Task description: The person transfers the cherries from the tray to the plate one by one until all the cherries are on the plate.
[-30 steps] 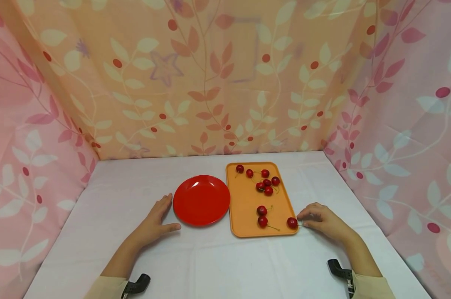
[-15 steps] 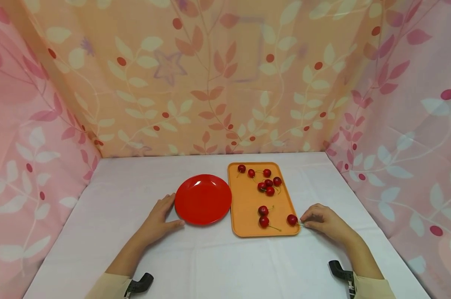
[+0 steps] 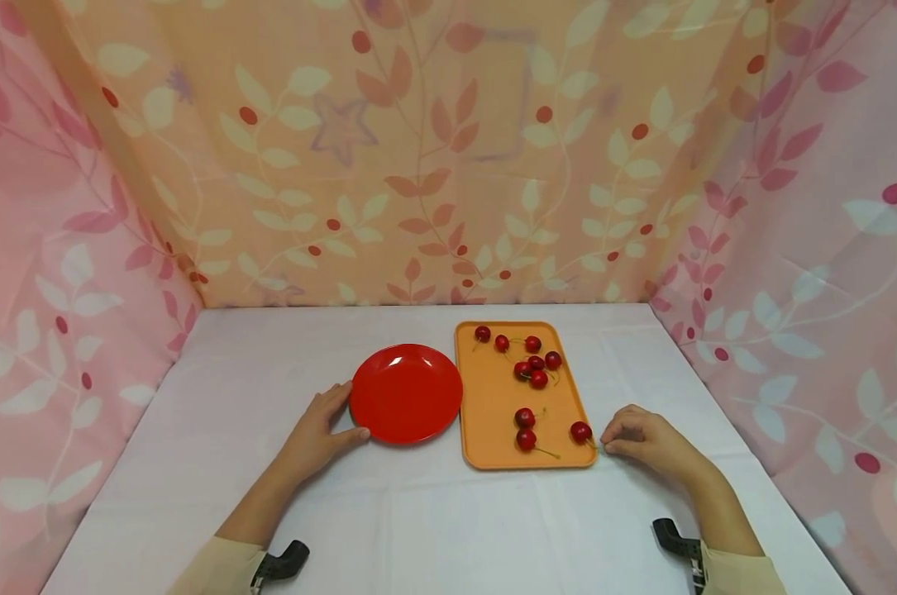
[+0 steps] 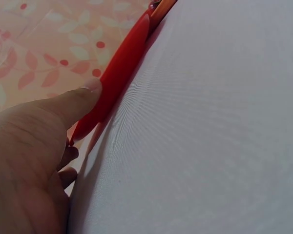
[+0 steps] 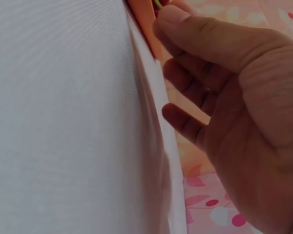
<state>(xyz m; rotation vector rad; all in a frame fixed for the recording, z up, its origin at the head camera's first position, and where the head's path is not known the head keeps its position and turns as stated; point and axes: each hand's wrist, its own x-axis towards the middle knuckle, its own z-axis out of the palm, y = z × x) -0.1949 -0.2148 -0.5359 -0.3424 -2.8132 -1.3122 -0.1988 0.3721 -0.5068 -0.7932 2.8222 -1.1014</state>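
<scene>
A red plate (image 3: 406, 395) lies left of centre on the white cloth. My left hand (image 3: 316, 438) rests at its left side, thumb and fingers spread along the rim; in the left wrist view, the thumb (image 4: 83, 100) touches the plate (image 4: 118, 68). Beside the plate is an orange tray (image 3: 485, 421) holding several dark red cherries (image 3: 525, 417). At the tray's lower right edge, my right hand (image 3: 651, 442) pinches the stem of one cherry (image 3: 580, 432) between thumb and forefinger. In the right wrist view that green stem (image 5: 158, 4) shows at the thumb tip; the other fingers are loosely bent.
A cluster of cherries (image 3: 537, 368) fills the tray's upper right part. White cloth (image 3: 448, 529) covers the table. Patterned curtains stand behind (image 3: 388, 165) and on both sides. The plate's right rim meets or nearly meets the tray's left edge.
My left thumb has come in to the plate's rim. The pinched cherry has shifted slightly away from me on the tray, and my right hand has moved a little to the right.
</scene>
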